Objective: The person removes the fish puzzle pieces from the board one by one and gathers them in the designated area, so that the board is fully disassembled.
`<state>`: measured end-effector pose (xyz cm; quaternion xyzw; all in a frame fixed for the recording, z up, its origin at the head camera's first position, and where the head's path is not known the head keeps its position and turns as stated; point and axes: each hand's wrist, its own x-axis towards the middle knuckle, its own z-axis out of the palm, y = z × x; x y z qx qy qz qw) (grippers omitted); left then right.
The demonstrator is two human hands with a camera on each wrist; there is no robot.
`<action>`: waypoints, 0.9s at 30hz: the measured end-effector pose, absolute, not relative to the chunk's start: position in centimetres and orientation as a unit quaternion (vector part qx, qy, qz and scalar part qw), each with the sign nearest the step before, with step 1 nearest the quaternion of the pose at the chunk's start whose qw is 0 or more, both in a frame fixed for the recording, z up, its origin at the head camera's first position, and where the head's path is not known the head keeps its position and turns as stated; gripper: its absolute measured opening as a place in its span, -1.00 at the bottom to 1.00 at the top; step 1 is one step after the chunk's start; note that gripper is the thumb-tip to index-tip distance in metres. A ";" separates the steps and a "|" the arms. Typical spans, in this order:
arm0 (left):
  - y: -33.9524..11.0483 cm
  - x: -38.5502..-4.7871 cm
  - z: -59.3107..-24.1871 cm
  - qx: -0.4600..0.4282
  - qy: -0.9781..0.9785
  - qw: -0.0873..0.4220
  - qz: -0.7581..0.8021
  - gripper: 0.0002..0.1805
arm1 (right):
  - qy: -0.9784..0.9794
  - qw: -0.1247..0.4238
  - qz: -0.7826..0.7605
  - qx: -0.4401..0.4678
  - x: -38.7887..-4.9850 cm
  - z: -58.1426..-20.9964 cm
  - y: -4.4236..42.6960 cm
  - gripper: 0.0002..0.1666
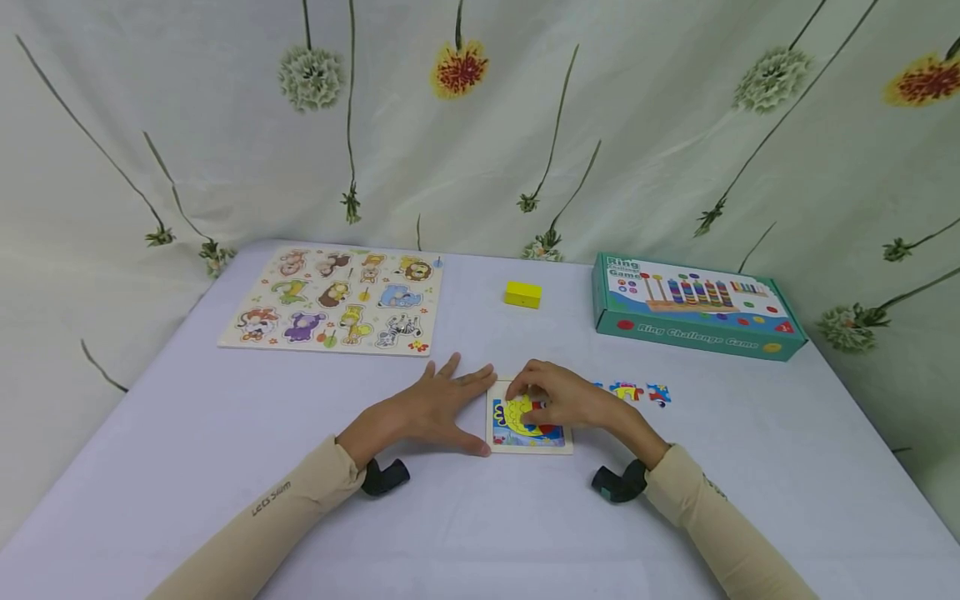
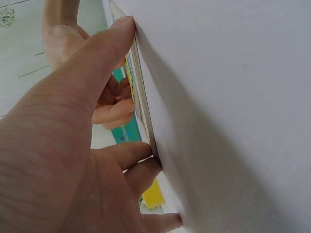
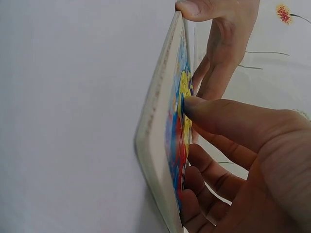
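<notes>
The left hand (image 1: 438, 408), fingers spread apart, touches the puzzle (image 1: 532, 450) at its edge — the right hand (image 1: 566, 397) rests bent fingers on it, whether pinching anything I cannot tell.

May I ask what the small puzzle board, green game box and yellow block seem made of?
Small puzzle board: probably wood or fibreboard, matte, judging by its pale, brown-speckled edge. Green game box: likely cardboard, smoothly printed, with crisp straight edges. Yellow block: evenly coloured, perhaps painted wood or plastic; unclear.
</notes>
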<state>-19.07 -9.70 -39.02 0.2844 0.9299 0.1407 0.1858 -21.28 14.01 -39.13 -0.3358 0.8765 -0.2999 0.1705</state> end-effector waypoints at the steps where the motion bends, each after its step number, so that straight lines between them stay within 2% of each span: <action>1: -9.7 -19.1 -39.0 0.284 0.930 0.186 0.141 0.11 | 0.876 0.171 -0.301 -0.336 -21.3 -39.2 14.0 -0.67; 27: -9.6 -19.0 -38.9 0.287 0.928 0.181 0.154 0.11 | 0.864 0.159 -0.335 -0.341 -21.1 -39.0 13.8 -0.71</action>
